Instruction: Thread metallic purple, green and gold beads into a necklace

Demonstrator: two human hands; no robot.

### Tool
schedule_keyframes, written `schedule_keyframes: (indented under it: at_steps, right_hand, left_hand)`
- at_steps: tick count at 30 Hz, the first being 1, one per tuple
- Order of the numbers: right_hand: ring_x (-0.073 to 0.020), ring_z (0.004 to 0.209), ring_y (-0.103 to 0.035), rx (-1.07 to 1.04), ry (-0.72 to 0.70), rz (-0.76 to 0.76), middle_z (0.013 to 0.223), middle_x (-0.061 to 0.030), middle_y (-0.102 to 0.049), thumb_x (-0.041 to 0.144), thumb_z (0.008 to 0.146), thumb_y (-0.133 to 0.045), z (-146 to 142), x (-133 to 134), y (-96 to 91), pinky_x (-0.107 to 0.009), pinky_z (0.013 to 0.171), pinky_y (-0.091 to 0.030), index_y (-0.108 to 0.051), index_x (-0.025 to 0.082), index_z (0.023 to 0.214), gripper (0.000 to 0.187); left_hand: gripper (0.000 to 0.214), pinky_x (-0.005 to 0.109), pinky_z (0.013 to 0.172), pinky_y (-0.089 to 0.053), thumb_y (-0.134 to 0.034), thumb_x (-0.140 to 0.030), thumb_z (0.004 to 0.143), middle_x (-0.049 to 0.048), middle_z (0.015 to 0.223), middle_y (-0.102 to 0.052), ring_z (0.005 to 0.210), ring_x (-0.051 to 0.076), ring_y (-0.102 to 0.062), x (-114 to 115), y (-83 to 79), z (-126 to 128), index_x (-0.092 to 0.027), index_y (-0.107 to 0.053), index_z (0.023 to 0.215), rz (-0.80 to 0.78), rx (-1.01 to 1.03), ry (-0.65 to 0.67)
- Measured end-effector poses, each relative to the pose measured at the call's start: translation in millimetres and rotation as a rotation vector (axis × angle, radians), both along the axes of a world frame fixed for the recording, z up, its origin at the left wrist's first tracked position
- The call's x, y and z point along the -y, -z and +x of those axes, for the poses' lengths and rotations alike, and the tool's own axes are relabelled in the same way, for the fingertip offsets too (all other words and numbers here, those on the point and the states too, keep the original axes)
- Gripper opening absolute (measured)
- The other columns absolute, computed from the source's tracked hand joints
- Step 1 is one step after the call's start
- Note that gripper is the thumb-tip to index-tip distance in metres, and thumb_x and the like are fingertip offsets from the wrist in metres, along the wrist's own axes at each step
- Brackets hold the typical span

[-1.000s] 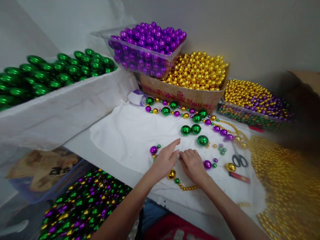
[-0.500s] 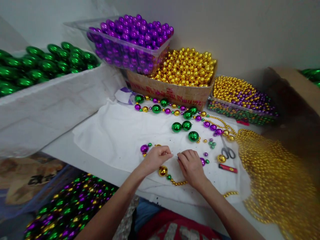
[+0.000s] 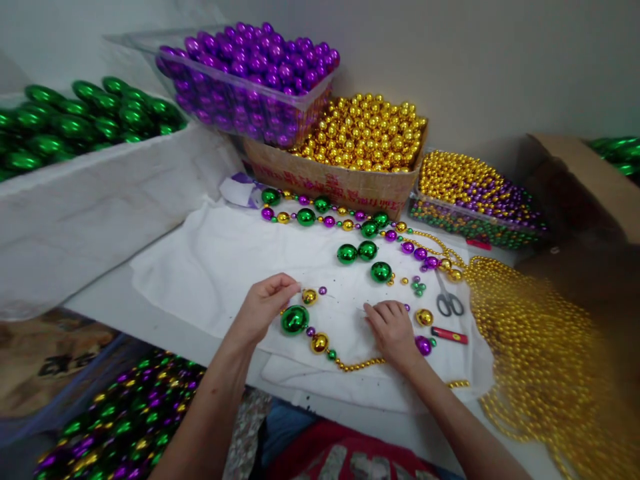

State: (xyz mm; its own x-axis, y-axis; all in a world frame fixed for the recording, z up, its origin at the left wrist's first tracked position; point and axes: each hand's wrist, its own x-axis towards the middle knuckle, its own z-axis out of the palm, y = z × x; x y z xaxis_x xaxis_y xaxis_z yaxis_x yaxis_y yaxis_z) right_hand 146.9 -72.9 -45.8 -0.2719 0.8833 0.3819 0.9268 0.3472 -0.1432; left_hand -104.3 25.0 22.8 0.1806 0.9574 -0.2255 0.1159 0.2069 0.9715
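Note:
My left hand (image 3: pixel 263 305) is pinched closed at the end of a bead strand, right beside a gold bead (image 3: pixel 309 296). That strand runs past a large green bead (image 3: pixel 295 319), a gold ball (image 3: pixel 319 343) and a row of small gold beads (image 3: pixel 357 365). My right hand (image 3: pixel 393 329) rests curled on the white cloth (image 3: pixel 210 267), fingertips pinched on something I cannot make out, perhaps a thin thread. Loose green balls (image 3: pixel 367 251), a gold ball (image 3: pixel 424 317) and a purple ball (image 3: pixel 423 345) lie near it.
Bins of purple balls (image 3: pixel 250 73), gold balls (image 3: pixel 357 133) and green balls (image 3: pixel 75 120) line the back and left. Scissors (image 3: pixel 447 300) and a red lighter (image 3: pixel 450 335) lie right of my hand. Gold strands (image 3: pixel 540 347) pile at right; mixed strands (image 3: pixel 125 413) fill a lower-left bin.
My left hand closed into a pinch and drew left, pulling the strand so the large green bead came into view. My right hand stayed put. The camera swung slightly right.

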Motion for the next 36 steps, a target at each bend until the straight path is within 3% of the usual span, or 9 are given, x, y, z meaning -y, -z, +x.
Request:
schedule_keyframes:
  at_steps: [6, 13, 17, 20, 22, 25, 29, 33, 36]
  right_hand:
    - [-0.024, 0.103, -0.046, -0.01, -0.043, 0.032, 0.097, -0.0098, -0.063, 0.019, 0.09, -0.05, 21.7, 1.2, 2.7, -0.041, 0.089, -0.035, -0.061, 0.014, 0.106, 0.021]
    - [-0.0286, 0.113, -0.043, -0.048, 0.027, 0.03, 0.109, -0.0131, -0.061, 0.026, 0.09, -0.051, 47.6, -2.3, -9.0, -0.049, 0.097, -0.029, -0.059, 0.014, 0.113, 0.028]
    - [-0.032, 0.121, -0.036, -0.155, 0.072, 0.004, 0.12, -0.0171, -0.056, 0.024, 0.09, -0.048, 8.0, -12.1, -26.7, -0.056, 0.101, -0.019, -0.053, 0.012, 0.124, 0.036]
    - [-0.0249, 0.12, -0.041, -0.257, -0.056, -0.084, 0.124, -0.0107, -0.055, 0.026, 0.088, -0.053, -42.8, -25.2, -35.3, -0.043, 0.099, -0.03, -0.043, 0.019, 0.135, 0.049]
    - [-0.0195, 0.104, -0.052, -0.341, -0.114, -0.136, 0.108, -0.0067, -0.062, 0.026, 0.089, -0.053, -68.2, -34.0, -37.2, -0.036, 0.092, -0.038, -0.049, 0.021, 0.128, 0.04]
    - [-0.0141, 0.083, -0.058, -0.47, -0.149, -0.176, 0.089, -0.0027, -0.062, 0.022, 0.093, -0.044, -80.3, -40.7, -40.0, -0.027, 0.077, -0.044, -0.06, 0.021, 0.108, 0.022]
    - [-0.0123, 0.08, -0.058, -0.584, -0.153, -0.173, 0.092, -0.0039, -0.059, 0.021, 0.095, -0.039, -67.8, -37.4, -55.3, -0.022, 0.071, -0.045, -0.059, 0.02, 0.111, 0.025]
    - [-0.0139, 0.078, -0.057, -0.595, -0.135, -0.117, 0.089, -0.0047, -0.058, 0.024, 0.094, -0.039, -54.2, -38.5, -73.1, -0.025, 0.069, -0.045, -0.056, 0.019, 0.115, 0.027]
    - [-0.0168, 0.083, -0.056, -0.562, -0.134, -0.065, 0.09, -0.0064, -0.058, 0.025, 0.094, -0.04, -39.7, -46.6, -75.2, -0.029, 0.072, -0.044, -0.058, 0.019, 0.112, 0.026]
  left_hand:
    - [0.026, 0.018, 0.043, -0.021, -0.066, -0.039, 0.069, -0.0067, 0.05, -0.042, 0.045, 0.005, -0.031, 7.0, -0.7, 4.4, -0.015, -0.056, 0.067, -0.024, -0.009, 0.08]
    - [0.025, 0.019, 0.043, -0.018, -0.064, -0.037, 0.073, -0.0066, 0.053, -0.041, 0.046, 0.004, -0.029, 11.2, -10.1, 8.4, -0.015, -0.055, 0.07, -0.001, 0.032, 0.129]
    - [0.024, 0.019, 0.042, -0.017, -0.064, -0.038, 0.074, -0.0068, 0.052, -0.039, 0.045, 0.004, -0.028, 13.7, -13.9, 17.5, -0.015, -0.057, 0.072, 0.003, 0.04, 0.181]
    - [0.025, 0.019, 0.042, -0.018, -0.063, -0.039, 0.075, -0.0064, 0.052, -0.04, 0.045, 0.005, -0.029, 15.9, -18.3, 22.9, -0.015, -0.057, 0.073, 0.012, 0.041, 0.205]
    - [0.025, 0.019, 0.043, -0.02, -0.063, -0.039, 0.075, -0.0061, 0.053, -0.042, 0.046, 0.005, -0.029, 17.3, -23.0, 20.9, -0.015, -0.058, 0.073, 0.027, 0.037, 0.185]
    - [0.024, 0.019, 0.043, -0.02, -0.065, -0.038, 0.074, -0.0055, 0.054, -0.044, 0.046, 0.004, -0.029, 18.8, -30.6, 9.0, -0.015, -0.058, 0.071, 0.054, 0.043, 0.105]
    - [0.023, 0.019, 0.043, -0.015, -0.066, -0.035, 0.073, -0.0058, 0.053, -0.041, 0.044, 0.003, -0.026, 18.4, -37.4, -9.1, -0.014, -0.056, 0.069, 0.09, 0.16, -0.049]
    - [0.024, 0.019, 0.042, -0.01, -0.068, -0.033, 0.071, -0.0061, 0.054, -0.04, 0.042, 0.002, -0.024, 14.8, -43.0, -17.9, -0.015, -0.052, 0.069, 0.137, 0.328, -0.209]
    - [0.026, 0.019, 0.042, -0.01, -0.068, -0.034, 0.071, -0.0067, 0.051, -0.036, 0.042, 0.002, -0.023, 15.5, -46.4, -21.0, -0.015, -0.051, 0.069, 0.141, 0.325, -0.211]
